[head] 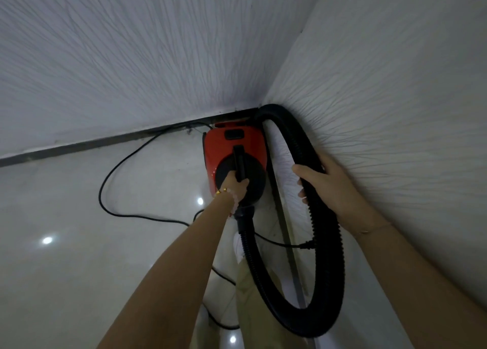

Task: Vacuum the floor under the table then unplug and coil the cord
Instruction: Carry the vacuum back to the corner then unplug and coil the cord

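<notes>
The left grip (235, 184) clasps the top handle of the red vacuum (224, 148) in the floor (79, 256) corner. The right grip (325, 188) curls round the black hose (329, 269).

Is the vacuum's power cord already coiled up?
No, the black cord lies in loose loops across the floor beside the red vacuum.

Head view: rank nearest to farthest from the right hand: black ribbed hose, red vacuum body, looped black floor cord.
1. Black ribbed hose: in the right hand.
2. Red vacuum body: left, by the corner.
3. Looped black floor cord: farthest left.
</notes>
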{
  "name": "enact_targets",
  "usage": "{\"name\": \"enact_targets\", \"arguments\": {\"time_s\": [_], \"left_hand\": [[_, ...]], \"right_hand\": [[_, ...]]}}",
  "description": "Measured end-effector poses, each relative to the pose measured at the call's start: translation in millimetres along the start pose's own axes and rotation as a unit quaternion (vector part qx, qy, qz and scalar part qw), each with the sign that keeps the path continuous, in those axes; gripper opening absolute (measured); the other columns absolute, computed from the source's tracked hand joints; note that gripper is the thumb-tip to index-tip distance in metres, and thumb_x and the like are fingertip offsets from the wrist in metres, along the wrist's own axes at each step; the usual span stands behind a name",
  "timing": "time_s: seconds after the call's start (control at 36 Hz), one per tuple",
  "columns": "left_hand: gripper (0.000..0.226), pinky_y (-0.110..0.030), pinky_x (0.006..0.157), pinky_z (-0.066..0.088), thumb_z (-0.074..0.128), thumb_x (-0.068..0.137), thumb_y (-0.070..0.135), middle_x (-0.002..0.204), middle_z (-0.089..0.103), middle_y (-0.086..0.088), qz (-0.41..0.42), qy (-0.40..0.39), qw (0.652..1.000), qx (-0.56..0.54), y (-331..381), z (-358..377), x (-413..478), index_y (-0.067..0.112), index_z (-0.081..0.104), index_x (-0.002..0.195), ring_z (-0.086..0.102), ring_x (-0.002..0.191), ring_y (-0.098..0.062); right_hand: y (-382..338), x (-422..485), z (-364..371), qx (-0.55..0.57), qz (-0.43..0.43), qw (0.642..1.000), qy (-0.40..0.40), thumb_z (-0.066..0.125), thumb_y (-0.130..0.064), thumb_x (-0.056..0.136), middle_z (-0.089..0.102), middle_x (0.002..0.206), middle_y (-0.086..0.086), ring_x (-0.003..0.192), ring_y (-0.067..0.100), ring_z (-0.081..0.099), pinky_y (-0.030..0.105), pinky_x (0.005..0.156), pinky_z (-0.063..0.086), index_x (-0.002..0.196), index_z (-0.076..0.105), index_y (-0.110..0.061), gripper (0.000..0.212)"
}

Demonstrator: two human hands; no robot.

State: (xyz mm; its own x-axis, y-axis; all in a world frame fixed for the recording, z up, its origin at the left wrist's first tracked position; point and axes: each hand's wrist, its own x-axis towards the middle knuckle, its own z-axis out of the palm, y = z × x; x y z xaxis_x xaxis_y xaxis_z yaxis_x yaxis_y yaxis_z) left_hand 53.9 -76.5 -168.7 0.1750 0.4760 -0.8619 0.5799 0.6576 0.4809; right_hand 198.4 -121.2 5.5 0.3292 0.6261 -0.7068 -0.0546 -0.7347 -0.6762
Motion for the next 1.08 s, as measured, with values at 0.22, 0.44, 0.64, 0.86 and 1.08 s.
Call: {"name": "enact_targets", "arguments": {"time_s": [0.22,0.44,0.64,0.86,1.08], "left_hand": [[0.042,-0.036,0.098,0.047,0.048,0.093,0.009,0.128,0.056,-0.021,-0.002,0.0,1.0,-0.024,-19.4,-10.7,-15.8,-0.001,0.045,0.133,0.056,0.114,-0.035],[0.01,-0.025,0.06,0.04,0.045,0.094,0.002,0.076,0.056,-0.007,-0.048,0.015,0.987,-0.153,-86.2,-47.1,-68.5,0.011,0.05,0.09,0.052,0.066,-0.015],[0.015,-0.022,0.057,0.04,0.044,0.095,0.007,0.072,0.056,-0.004,-0.086,0.057,0.981,-0.165,-180.3,-80.5,-127.7,0.012,0.051,0.083,0.053,0.064,-0.012],[0.012,-0.027,0.065,0.045,0.048,0.089,0.007,0.077,0.063,-0.006,-0.095,0.088,0.981,-0.146,-282.1,-81.4,-183.6,0.009,0.056,0.096,0.058,0.073,-0.019],[0.013,-0.024,0.062,0.044,0.046,0.093,0.009,0.078,0.062,-0.003,-0.117,0.127,0.976,-0.131,-377.9,-64.9,-197.1,0.009,0.057,0.1,0.058,0.076,-0.02]], "right_hand": [[16.2,-1.2,2.5,-0.176,-0.114,0.973,0.095,0.063,-0.035,0.088,0.055,0.106,-0.02,0.09,-0.001,0.054,0.011,0.073,0.04,0.132,0.048,-0.028,0.047],[12.3,-20.1,4.7,-0.391,-0.19,0.892,0.121,0.051,-0.032,0.097,0.059,0.124,0.015,0.11,0.028,0.055,0.021,0.083,0.036,0.132,0.051,-0.005,0.044],[22.6,-59.7,24.0,-0.479,-0.304,0.8,0.193,0.049,-0.02,0.094,0.054,0.133,0.019,0.121,0.031,0.05,0.028,0.101,0.034,0.133,0.052,-0.003,0.043],[114.6,-150.3,120.7,-0.389,-0.301,0.87,0.031,0.052,-0.014,0.093,0.068,0.105,0.011,0.089,0.021,0.063,0.03,0.079,0.049,0.113,0.066,-0.009,0.025],[305.4,-144.3,147.5,-0.427,0.0,0.89,-0.158,0.05,-0.016,0.095,0.067,0.114,0.01,0.093,0.016,0.058,0.024,0.078,0.045,0.118,0.064,-0.012,0.027]]}}
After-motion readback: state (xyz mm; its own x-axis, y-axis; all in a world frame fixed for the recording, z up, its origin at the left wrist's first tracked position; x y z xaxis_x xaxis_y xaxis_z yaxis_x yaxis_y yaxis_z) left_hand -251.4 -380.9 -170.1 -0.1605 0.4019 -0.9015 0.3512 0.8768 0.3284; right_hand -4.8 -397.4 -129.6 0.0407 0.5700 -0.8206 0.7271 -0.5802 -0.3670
